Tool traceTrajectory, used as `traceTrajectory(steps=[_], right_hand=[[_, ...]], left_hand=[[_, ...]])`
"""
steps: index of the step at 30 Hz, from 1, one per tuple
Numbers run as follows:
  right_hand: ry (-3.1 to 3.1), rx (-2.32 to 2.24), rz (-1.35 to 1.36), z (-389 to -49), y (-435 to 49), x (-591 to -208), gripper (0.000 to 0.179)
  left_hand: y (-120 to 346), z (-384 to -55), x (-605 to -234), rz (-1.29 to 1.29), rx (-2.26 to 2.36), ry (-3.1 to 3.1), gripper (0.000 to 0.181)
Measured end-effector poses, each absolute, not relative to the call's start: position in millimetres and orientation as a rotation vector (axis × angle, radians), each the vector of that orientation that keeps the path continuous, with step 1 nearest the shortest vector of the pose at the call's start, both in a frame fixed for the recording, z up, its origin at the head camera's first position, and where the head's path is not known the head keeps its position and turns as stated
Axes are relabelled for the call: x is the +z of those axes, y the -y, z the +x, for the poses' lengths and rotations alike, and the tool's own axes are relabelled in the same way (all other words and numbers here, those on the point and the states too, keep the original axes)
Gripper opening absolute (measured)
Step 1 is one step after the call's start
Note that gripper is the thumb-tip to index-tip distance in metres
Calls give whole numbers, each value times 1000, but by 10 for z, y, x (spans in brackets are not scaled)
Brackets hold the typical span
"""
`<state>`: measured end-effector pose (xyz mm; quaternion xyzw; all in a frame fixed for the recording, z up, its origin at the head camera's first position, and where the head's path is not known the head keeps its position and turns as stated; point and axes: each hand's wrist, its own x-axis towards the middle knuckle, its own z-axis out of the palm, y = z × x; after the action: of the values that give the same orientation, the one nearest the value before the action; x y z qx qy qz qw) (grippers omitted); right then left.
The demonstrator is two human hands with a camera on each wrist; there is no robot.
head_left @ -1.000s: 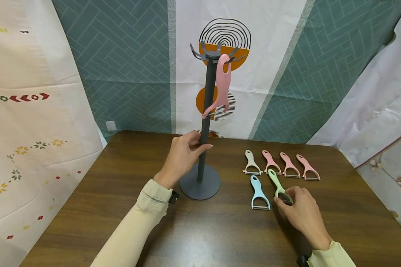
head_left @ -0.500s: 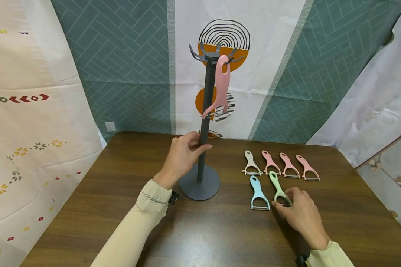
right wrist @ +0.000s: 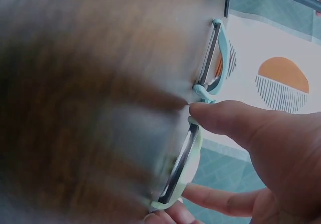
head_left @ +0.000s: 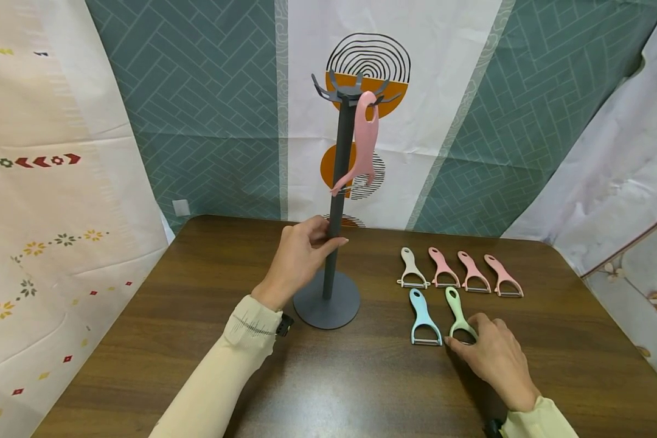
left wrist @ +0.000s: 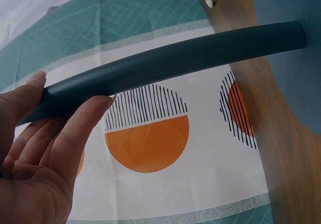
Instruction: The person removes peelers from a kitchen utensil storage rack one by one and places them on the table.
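My left hand (head_left: 295, 261) grips the pole of a dark grey hook stand (head_left: 331, 267), thumb on one side and fingers on the other; the left wrist view shows the pole (left wrist: 165, 61) between them. A pink peeler (head_left: 365, 140) hangs by its handle hole from one of the hooks. On the right, my right hand (head_left: 495, 362) pinches a light green peeler (head_left: 457, 309) by its wide blade end, handle pointing away from me. In the right wrist view the thumb is at one side of the green head (right wrist: 193, 171) and fingers at the other. A light blue peeler (head_left: 422, 316) lies just left of it.
Behind these two lies a row of peelers: a white one (head_left: 410, 264) and three pink ones, the middle pink peeler (head_left: 473, 271) among them. All lie on the brown wooden table (head_left: 361, 389). Patterned cloth (head_left: 224, 121) hangs behind the table.
The right hand has drawn the green peeler slightly toward me and flattened it from a tilt, so it lines up beside the blue one. The left hand keeps its grip on the pole.
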<state>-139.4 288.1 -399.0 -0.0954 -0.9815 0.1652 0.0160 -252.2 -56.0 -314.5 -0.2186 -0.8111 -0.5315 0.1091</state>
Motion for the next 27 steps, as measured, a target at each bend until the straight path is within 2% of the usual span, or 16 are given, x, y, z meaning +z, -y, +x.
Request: traceTrajectory(steps=[27], right_hand=[[2995, 534, -200, -1440, -2891, -3940, 62]], left_hand=[[561, -2505, -3145, -659, -1582, 2397, 29]])
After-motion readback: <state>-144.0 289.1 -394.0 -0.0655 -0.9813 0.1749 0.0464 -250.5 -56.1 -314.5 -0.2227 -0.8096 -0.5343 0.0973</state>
